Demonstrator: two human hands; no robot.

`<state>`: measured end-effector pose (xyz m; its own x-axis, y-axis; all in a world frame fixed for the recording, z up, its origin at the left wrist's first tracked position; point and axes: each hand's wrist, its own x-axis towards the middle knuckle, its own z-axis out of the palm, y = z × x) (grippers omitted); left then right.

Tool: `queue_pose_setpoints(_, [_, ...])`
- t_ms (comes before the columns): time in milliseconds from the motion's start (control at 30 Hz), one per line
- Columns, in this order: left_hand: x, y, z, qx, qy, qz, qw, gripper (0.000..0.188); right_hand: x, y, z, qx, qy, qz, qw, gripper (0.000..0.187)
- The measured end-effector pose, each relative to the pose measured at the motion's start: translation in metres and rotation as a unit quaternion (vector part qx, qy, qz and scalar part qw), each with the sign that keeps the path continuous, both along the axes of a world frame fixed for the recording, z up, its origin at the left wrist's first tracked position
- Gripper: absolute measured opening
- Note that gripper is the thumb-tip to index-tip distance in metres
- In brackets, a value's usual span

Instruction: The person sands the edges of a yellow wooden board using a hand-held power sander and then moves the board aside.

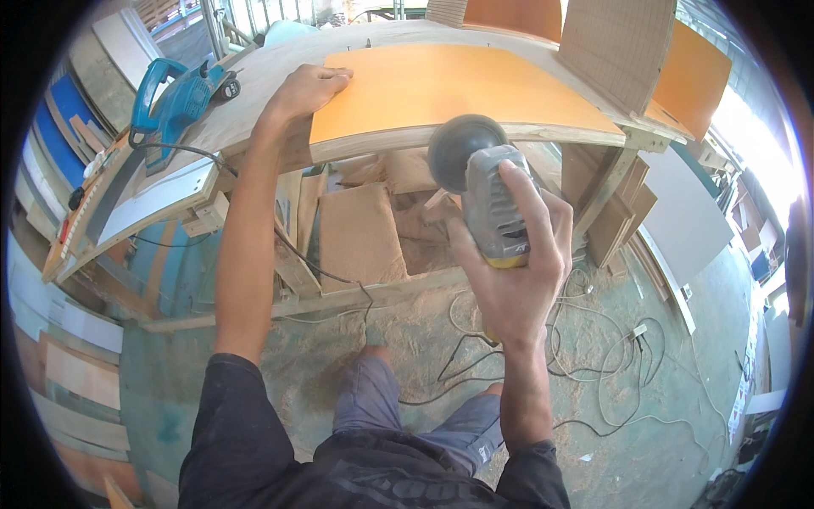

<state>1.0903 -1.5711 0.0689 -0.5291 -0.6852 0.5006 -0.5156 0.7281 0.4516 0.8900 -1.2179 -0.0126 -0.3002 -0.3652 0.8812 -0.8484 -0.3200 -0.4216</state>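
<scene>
An orange-faced board [449,89] lies on the workbench, its pale wooden front edge towards me. My left hand [307,92] is closed on the board's left edge near the far corner, fingertips on the orange face. In my right hand [517,293] is a grey and yellow angle grinder [492,204], the fingers wrapped round its body. The grinder's round dark disc [458,153] is against or just in front of the board's front edge; whether it touches, I cannot tell.
A teal power planer [174,106] sits on the bench [263,72] at left. Tall brown panels [615,55] stand at the far right. Tangled cables [602,365] cross the dusty floor by my right side. Beneath the bench is a sawdust-covered board [360,233]. Sheets lean on both sides.
</scene>
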Motion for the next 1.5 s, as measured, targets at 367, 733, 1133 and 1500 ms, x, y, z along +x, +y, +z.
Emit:
queue_pose_setpoints(367, [-0.001, 0.024, 0.006, 0.028, 0.018, -0.012, 0.999, 0.048, -0.062, 0.007, -0.004, -0.003, -0.055, 0.021, 0.998, 0.069])
queue_pose_setpoints(733, [-0.01, 0.049, 0.013, 0.09, 0.047, -0.003, 0.995, 0.048, -0.116, 0.014, -0.006, -0.01, -0.065, 0.013, 0.998, 0.069])
queue_pose_setpoints(1133, [-0.013, 0.056, 0.018, 0.107, 0.026, 0.016, 0.994, 0.049, -0.166, 0.022, -0.005, -0.001, -0.094, 0.009, 0.996, 0.069])
queue_pose_setpoints(1500, [-0.013, 0.054, 0.017, 0.123, 0.035, 0.026, 0.992, 0.049, -0.199, 0.03, -0.006, 0.012, -0.117, 0.002, 0.993, 0.067])
